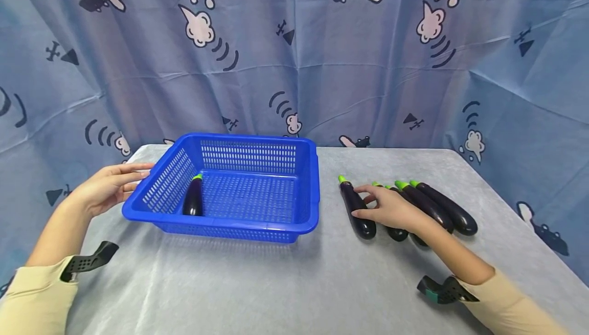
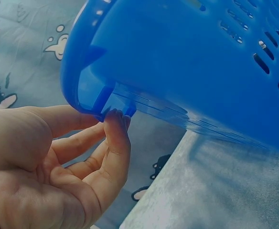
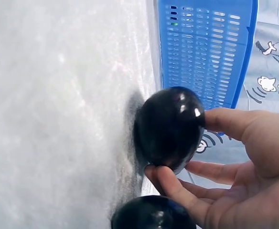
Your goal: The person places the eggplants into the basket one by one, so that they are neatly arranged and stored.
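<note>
A blue plastic basket (image 1: 248,226) with slotted walls stands left of centre on the table. One dark purple eggplant (image 1: 193,199) with a green stem end lies inside along its left wall. At the basket's left rim, my left hand (image 1: 108,186) pinches the edge between thumb and fingertips, as the left wrist view shows. To the basket's right, my right hand (image 1: 388,207) grips another eggplant (image 1: 352,199) from above, thumb on one side and fingers on the other. In the right wrist view, the rounded end of this eggplant (image 3: 170,129) faces the camera.
Several more eggplants (image 1: 444,204) lie side by side just right of my right hand, partly hidden by it. The pale cloth-covered table (image 1: 221,284) ends at a blue patterned curtain (image 1: 257,43) behind. Dark wrist straps (image 1: 89,261) sit over both sleeves.
</note>
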Demonstrator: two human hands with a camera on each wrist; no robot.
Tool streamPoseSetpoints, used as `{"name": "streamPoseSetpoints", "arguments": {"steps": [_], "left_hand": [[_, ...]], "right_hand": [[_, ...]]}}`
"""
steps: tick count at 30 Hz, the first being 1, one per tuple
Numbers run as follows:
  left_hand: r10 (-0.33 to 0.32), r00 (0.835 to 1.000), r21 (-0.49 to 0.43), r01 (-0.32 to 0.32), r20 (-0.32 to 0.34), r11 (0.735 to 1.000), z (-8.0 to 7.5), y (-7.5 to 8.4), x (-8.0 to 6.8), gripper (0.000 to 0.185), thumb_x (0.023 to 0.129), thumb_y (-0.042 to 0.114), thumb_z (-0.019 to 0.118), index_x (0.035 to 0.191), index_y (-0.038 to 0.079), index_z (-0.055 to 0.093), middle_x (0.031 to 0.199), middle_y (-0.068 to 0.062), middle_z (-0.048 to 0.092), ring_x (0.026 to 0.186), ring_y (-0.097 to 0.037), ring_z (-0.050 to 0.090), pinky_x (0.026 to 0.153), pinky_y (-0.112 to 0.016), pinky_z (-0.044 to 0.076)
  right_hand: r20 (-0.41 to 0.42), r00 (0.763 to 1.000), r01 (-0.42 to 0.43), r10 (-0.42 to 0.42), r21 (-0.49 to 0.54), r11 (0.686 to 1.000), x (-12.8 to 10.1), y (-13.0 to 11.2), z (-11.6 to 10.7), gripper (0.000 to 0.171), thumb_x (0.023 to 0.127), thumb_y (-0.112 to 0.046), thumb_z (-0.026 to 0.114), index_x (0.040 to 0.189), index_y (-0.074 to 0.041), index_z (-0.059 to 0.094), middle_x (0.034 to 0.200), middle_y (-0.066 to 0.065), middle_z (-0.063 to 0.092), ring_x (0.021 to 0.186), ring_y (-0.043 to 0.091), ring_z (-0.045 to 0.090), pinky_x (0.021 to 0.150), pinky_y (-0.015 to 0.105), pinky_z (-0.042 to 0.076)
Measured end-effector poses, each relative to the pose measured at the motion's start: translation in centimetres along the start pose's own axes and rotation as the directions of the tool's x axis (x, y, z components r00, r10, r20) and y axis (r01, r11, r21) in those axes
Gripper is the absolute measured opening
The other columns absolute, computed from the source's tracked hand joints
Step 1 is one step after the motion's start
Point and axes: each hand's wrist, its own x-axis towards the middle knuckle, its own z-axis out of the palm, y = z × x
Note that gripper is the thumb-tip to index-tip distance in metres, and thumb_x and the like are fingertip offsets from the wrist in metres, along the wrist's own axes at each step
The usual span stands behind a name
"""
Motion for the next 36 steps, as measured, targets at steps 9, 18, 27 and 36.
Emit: {"name": "streamPoseSetpoints", "arguments": {"steps": [9,18,27,36], "left_hand": [[-0.003,1.0,-0.011,0.003,0.001,1.0,0.03,-0.03,0.0,0.04,0.112,0.008,0.05,0.103,0.034,0.08,0.104,0.011,0.077,0.091,-0.01,0.077,0.077,-0.027,0.065],[0.008,1.0,-0.01,-0.008,0.006,1.0,0.04,-0.06,-0.05,0.04,0.112,0.008,0.05,0.104,0.033,0.08,0.104,0.01,0.077,0.09,-0.01,0.077,0.077,-0.027,0.065],[0.011,1.0,-0.009,-0.011,0.006,1.0,-0.03,-0.19,-0.02,0.04,0.112,0.007,0.05,0.104,0.033,0.08,0.105,0.011,0.077,0.091,-0.01,0.077,0.077,-0.027,0.065],[-0.003,1.0,0.052,0.004,-0.019,0.999,0.1,-0.01,0.05,0.038,0.112,0.012,0.052,0.102,0.038,0.078,0.105,0.015,0.076,0.092,-0.008,0.075,0.079,-0.026,0.064]], "right_hand": [[0.013,1.0,-0.005,0.005,-0.014,1.0,0.17,-0.15,0.14,0.069,0.099,-0.032,0.074,0.151,0.005,0.048,0.129,0.032,0.066,0.108,0.043,0.072,0.083,0.051,0.062],[0.024,1.0,0.019,-0.018,-0.01,1.0,0.3,-0.14,0.19,0.066,0.1,-0.031,0.073,0.152,0.001,0.049,0.134,0.035,0.063,0.114,0.046,0.07,0.088,0.055,0.061],[0.011,1.0,0.01,-0.01,0.037,0.999,0.32,-0.19,0.29,0.065,0.099,-0.028,0.074,0.153,0.0,0.049,0.137,0.035,0.062,0.119,0.047,0.067,0.089,0.055,0.061],[-0.034,0.999,-0.037,0.041,0.129,0.991,0.25,-0.24,0.19,0.071,0.1,-0.026,0.074,0.158,-0.001,0.042,0.139,0.035,0.061,0.097,0.032,0.07,0.077,0.042,0.06]]}}
